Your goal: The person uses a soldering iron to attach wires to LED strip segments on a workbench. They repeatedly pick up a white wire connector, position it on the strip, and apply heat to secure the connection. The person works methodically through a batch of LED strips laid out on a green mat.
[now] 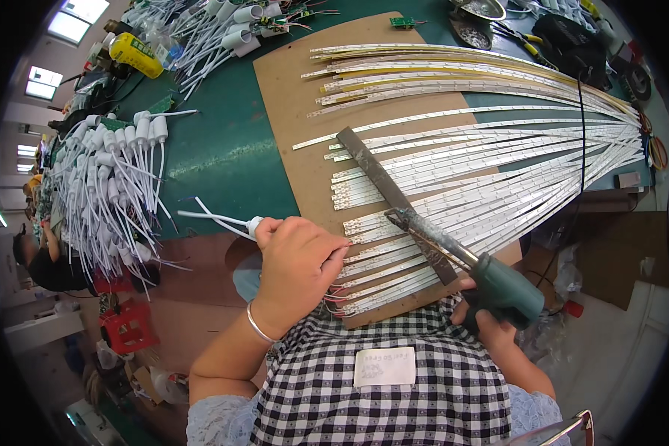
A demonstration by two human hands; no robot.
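My left hand (297, 253) is closed around a white cylindrical cap (254, 225) with white cables trailing left. Its fingertips pinch close to the ends of the LED strips (379, 260); what lies between them is too small to make out. My right hand (490, 323) grips a dark green soldering gun (509, 290) at the lower right. The gun's metal shaft points up and left, its tip over a dark flat metal bar (375, 171). That bar lies slantwise across the narrow silvery strips, which fan out from a bunch at the right.
A brown board (282, 82) lies under the strips on the green table (223, 149). Piles of white cabled caps (108, 171) sit left and at the back. A yellow bottle (135, 56) lies at the far left. Pliers (524, 44) and a metal bowl (482, 9) are far right.
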